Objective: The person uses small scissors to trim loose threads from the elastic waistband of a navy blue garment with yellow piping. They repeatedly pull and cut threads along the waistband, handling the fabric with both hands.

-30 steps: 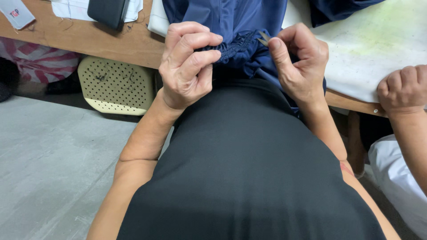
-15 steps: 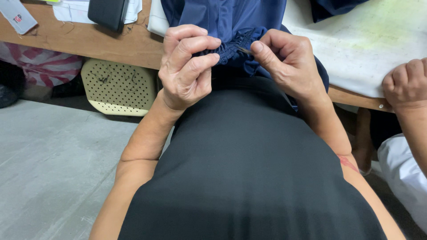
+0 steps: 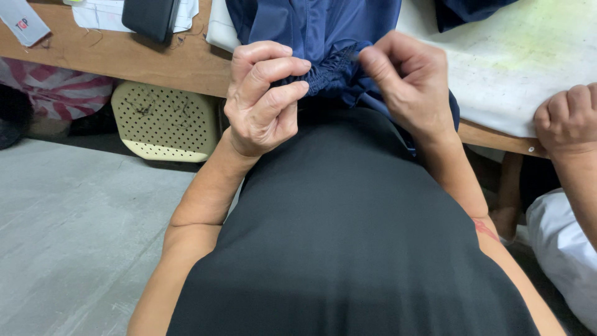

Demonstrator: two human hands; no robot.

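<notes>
A navy blue garment [image 3: 323,31] hangs off the table edge onto my lap. My left hand [image 3: 264,99] pinches its gathered, elastic-looking hem [image 3: 326,71] between thumb and curled fingers. Close beside it, my right hand [image 3: 407,87] grips the same hem with its fingertips, almost touching the left hand. What lies between the right fingertips is hidden. Below both hands is my black top [image 3: 348,236].
Another person's fist [image 3: 566,121] rests on the white padded tabletop [image 3: 510,68] at the right. On the wooden table [image 3: 143,59] lie papers and a black case [image 3: 149,17]. A cream perforated basket [image 3: 165,121] and striped cloth [image 3: 59,90] sit under it on the grey floor.
My right hand has moved left along the hem, up against the left hand. The small metal tool seen in its fingers earlier no longer shows. The left hand has kept its hold.
</notes>
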